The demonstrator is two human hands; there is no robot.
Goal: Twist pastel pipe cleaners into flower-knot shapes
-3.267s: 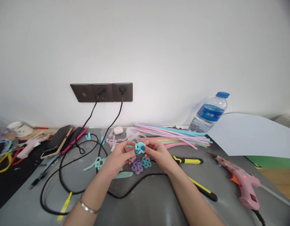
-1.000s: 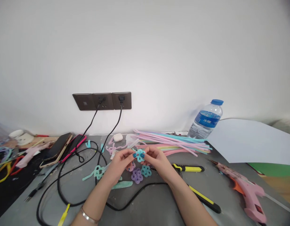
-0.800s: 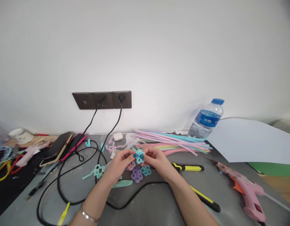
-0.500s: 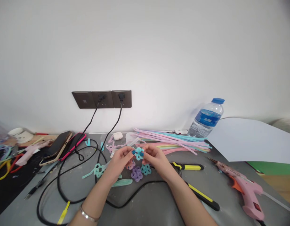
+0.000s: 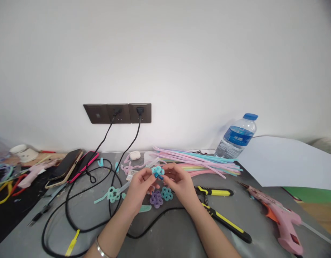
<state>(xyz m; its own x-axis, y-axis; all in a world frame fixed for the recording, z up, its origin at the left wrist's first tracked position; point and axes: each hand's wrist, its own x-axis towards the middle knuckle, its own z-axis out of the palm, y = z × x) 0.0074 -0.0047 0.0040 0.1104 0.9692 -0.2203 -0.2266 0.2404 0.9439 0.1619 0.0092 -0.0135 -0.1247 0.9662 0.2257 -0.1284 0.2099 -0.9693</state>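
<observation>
Both my hands meet over the grey table, pinching a small teal pipe-cleaner flower [image 5: 157, 171] between the fingertips. My left hand [image 5: 140, 186] grips it from the left with thumb and forefinger. My right hand [image 5: 178, 181] holds its right side, fingers curled. Just below them on the table lie a purple flower [image 5: 156, 199] and a teal flower [image 5: 167, 193]. Another teal flower with a stem [image 5: 111, 194] lies to the left.
A bundle of pastel pipe cleaners [image 5: 197, 161] lies behind the hands, a water bottle [image 5: 236, 138] at back right. Yellow-handled pliers [image 5: 219, 206] and a pink glue gun [image 5: 278, 218] lie right. Black cables [image 5: 74, 200], phones [image 5: 71, 165] and scissors sit left. White paper [image 5: 289, 163] covers the right.
My hands have kept turning and working the teal flower, lifting it slightly; my right fingers have loosened a little. The view has shifted a bit.
</observation>
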